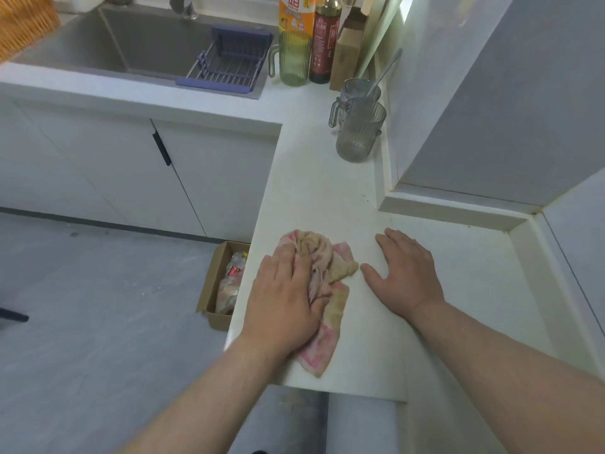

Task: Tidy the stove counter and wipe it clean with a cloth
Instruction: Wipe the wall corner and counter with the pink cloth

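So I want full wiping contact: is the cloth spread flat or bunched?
Bunched. The cloth lies crumpled in folds on the counter, pressed under the left hand; only its near end lies flattish.

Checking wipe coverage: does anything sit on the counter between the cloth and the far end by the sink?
Yes. Two ribbed grey glass mugs stand by the wall ahead of the pink-and-beige cloth under the left hand; bottles crowd the corner.

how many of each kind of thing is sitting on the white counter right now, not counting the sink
Ribbed glass mugs: 3 (green, grey with a spoon, grey nearest)
Bottles: 2 (orange-labelled, dark)
Cloths: 1 (pink cloth, under the left hand)
Total: 6
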### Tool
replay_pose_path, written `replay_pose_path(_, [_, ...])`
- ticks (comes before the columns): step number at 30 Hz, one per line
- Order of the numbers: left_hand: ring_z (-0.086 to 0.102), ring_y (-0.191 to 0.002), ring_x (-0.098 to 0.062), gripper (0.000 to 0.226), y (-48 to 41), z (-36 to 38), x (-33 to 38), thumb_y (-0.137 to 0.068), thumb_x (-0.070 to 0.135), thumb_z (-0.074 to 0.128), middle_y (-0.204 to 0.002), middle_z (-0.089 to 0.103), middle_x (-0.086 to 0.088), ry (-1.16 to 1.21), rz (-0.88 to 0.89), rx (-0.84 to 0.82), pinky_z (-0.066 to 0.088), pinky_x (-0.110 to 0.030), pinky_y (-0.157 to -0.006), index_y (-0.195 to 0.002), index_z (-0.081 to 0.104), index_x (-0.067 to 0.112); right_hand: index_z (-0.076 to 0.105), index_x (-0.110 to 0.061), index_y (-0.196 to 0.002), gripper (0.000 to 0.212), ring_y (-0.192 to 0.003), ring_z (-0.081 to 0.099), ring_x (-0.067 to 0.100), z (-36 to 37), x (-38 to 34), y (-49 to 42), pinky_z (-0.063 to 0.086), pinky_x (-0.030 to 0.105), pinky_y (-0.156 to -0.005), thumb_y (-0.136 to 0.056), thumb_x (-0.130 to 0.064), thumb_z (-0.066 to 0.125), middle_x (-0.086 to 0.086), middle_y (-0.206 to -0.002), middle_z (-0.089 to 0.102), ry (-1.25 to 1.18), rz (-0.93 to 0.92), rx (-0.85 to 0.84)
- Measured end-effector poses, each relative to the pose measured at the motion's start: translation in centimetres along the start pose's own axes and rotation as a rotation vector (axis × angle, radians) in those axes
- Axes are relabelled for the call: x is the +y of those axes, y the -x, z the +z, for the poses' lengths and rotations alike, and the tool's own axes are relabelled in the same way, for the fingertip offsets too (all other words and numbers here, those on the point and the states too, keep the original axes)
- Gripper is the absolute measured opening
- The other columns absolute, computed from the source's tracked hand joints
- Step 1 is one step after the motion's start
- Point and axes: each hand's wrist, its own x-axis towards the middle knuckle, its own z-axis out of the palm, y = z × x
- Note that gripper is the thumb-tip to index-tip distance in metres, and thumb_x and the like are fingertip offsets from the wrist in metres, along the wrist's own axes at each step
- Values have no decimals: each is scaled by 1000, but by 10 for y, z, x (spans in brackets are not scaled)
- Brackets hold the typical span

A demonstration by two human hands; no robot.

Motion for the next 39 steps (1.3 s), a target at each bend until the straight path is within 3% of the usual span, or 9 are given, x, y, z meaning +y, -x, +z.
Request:
replay_pose_path(5, [41, -129, -31, 69, 55, 7, 8, -82, 56, 45, -138, 49, -18, -28, -13, -1, 18, -42, -114, -130, 56, 9, 42, -20, -145, 87, -145, 27, 18, -1, -1, 0, 12, 36, -120, -76, -69, 23, 2, -156, 35, -8, -2, -8])
replay_pose_path(9, [46, -127, -31, 64, 51, 8, 9, -77, 54, 46, -135, 52, -17, -31, -36, 5, 17, -41, -115, -124, 60, 12, 42, -20, -145, 87, -145, 27, 18, -1, -1, 0, 12, 37, -120, -77, -69, 21, 2, -156, 34, -5, -10, -7])
replay_pose_path(12, [42, -134, -32, 66, 25, 7, 9, -82, 53, 45, -142, 47, -17, -38, -52, 34, 11, -41, -119, -132, 53, 11, 42, -20, -145, 87, -145, 27, 18, -1, -1, 1, 12, 37, -120, -77, -69, 22, 1, -156, 35, -12, -5, -6])
replay_pose_path(16, [18, -146, -28, 71, -27, 5, 6, -90, 54, 41, -156, 24, -15, 5, -43, 52, 0, -40, -119, -147, 32, 12, 45, -18, -143, 81, -143, 31, 20, 1, 1, 0, 15, 38, -120, -81, -64, 22, 3, -153, 39, -19, -16, 14])
replay_pose_path(20, [13, -147, -28, 72, -84, 8, 5, -91, 54, 41, -158, 20, -15, -2, -29, 49, 2, -42, -120, -148, 28, 11, 46, -19, -142, 76, -142, 33, 20, 2, 3, -1, 18, 38, -120, -82, -61, 25, 2, -152, 41, -14, -16, 14])
replay_pose_path(29, [29, -137, -35, 71, -180, 9, -5, -87, 50, 44, -149, 34, -21, -28, -50, 101, 21, -46, -114, -140, 39, 3, 52, -18, -137, 68, -140, 39, 21, 5, 4, -1, 25, 42, -118, -83, -57, 39, 3, -148, 46, -32, -7, 21])
replay_pose_path(33, [27, -138, -37, 78, -200, 21, 30, -86, 57, 34, -147, 35, -24, -44, 34, 66, 19, -47, -115, -139, 40, 1, 57, -16, -132, 64, -134, 45, 22, 6, 5, -3, 32, 44, -113, -80, -53, 47, 4, -142, 52, -42, -14, 36])
replay_pose_path(39, [23, -142, -35, 68, -207, 34, 59, -88, 44, 42, -150, 31, -23, -32, 108, 56, 14, -45, -118, -142, 36, 2, 57, -17, -129, 62, -133, 47, 22, 4, 4, -2, 32, 42, -114, -79, -53, 49, 4, -140, 54, -32, -19, 50])
